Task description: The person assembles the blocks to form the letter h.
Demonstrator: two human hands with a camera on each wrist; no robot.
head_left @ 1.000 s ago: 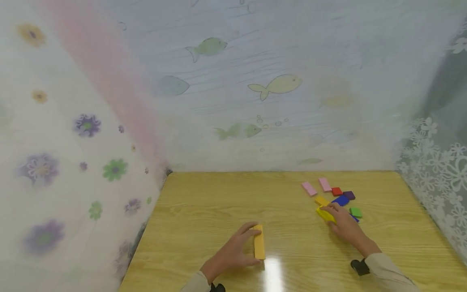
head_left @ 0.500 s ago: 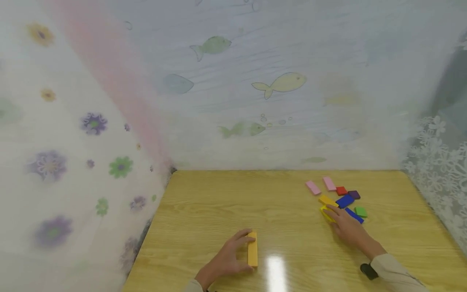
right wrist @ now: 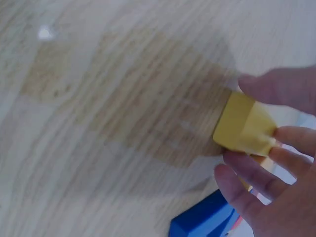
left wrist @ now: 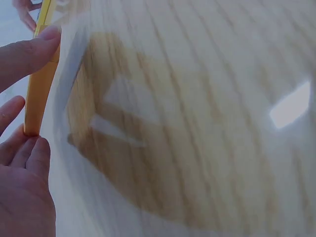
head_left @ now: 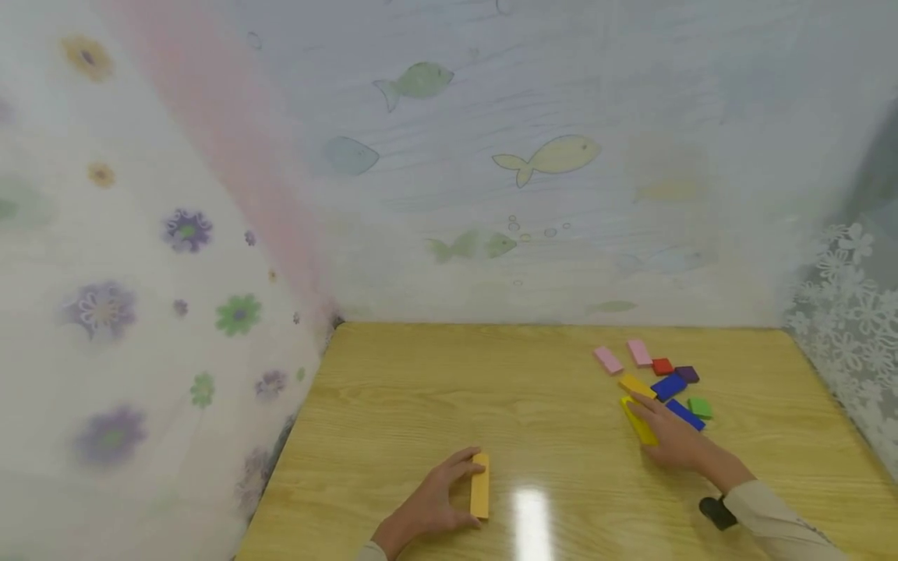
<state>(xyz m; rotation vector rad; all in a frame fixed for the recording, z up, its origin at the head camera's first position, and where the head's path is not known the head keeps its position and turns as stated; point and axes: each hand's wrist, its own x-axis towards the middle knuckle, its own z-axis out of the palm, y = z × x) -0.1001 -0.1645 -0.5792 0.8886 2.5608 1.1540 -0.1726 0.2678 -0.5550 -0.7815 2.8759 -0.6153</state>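
Since a second ago, the left hand [head_left: 431,497] and its light-orange block [head_left: 480,492] have shifted toward the left edge and the front of the desk [head_left: 407,389], while the right hand [head_left: 673,442] stays at the yellow block [head_left: 634,418]. Pale walls [head_left: 414,292] with fish and flower patterns stand along the desk's back and left edges. On the left, the hand pinches the light-orange block end to end, well apart from the back edge. On the right, the hand grasps the yellow block between thumb and fingers, nearer the right edge; a dark device [head_left: 717,513] sits at that wrist. Toward the back right corner lie an orange block [head_left: 637,386] just behind the yellow one, a back blue block [head_left: 669,387], a front blue block [head_left: 684,415], and, closest to the back edge, a left pink block [head_left: 608,360] and a right pink block [head_left: 639,353]. Smallest are the red block [head_left: 662,366] beside the right pink one, the purple block [head_left: 687,375] beside the red, and the green block [head_left: 700,408] just right of the front blue one.
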